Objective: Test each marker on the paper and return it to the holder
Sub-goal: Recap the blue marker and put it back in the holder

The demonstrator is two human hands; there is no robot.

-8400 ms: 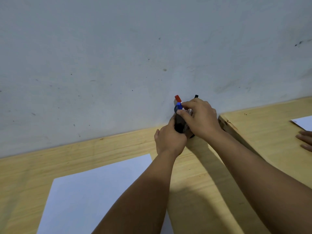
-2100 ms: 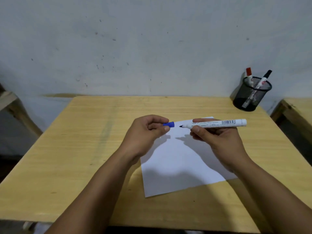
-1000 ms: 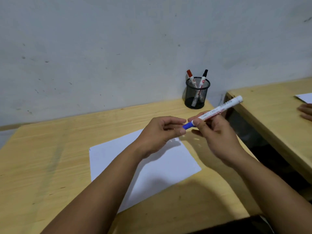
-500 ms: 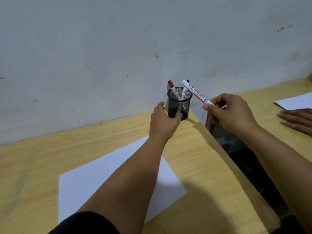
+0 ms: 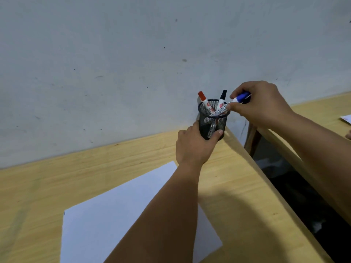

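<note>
A black mesh holder (image 5: 212, 118) stands at the table's far right corner against the wall. My left hand (image 5: 193, 147) grips its lower side. My right hand (image 5: 260, 103) holds a capped blue marker (image 5: 228, 106) by its cap end, tilted, with its lower end inside the holder's rim. A red-capped marker (image 5: 204, 100) and a black-capped marker (image 5: 222, 98) stand in the holder. The white paper (image 5: 117, 215) lies on the wooden table (image 5: 57, 177), partly under my left forearm.
A grey wall (image 5: 133, 54) rises right behind the holder. A gap (image 5: 296, 188) separates this table from a second wooden table (image 5: 322, 114) on the right, which carries another sheet (image 5: 346, 119) at the frame's edge.
The blue marker's cap went back on. My left hand moved to the holder and closed around it. My right hand brought the marker over and lowered its end into the holder.
</note>
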